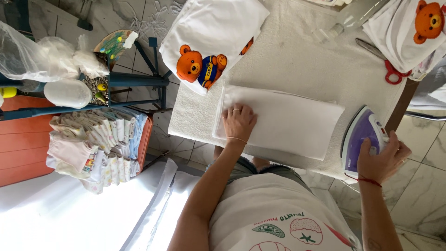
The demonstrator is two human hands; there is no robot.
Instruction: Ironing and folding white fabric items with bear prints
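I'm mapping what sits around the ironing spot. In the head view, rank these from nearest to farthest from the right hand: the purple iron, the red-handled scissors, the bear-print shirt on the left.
1. Purple iron: under the right hand, in its grip.
2. Red-handled scissors: beyond it, at the board's right edge.
3. Bear-print shirt: far across the board, top left.

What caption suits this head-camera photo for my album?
Left hand flat on folded white cloth; right hand grips purple iron on padded table.
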